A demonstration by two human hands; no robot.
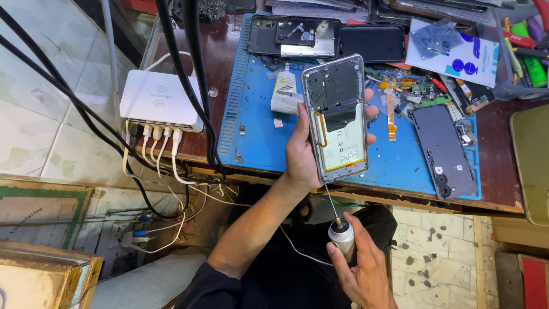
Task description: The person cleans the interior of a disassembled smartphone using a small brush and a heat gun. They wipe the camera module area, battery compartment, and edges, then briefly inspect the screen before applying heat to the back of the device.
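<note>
Two hands: both busy over the blue mat.
Phone: opened, back up, clasped in left hand.
Bottle: gripped by right hand; needle touches phone's bottom edge.
Risk: over-squeezing could flood the battery.

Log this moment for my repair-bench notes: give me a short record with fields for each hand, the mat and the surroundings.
left hand: left hand holds an opened phone upright, back cover off, battery showing
right hand: right hand grips a small bottle whose thin needle tip reaches the phone's lower edge
mat: blue work mat carries a black back cover, small parts and a white tube
left of mat: white charger hub with cables
</note>
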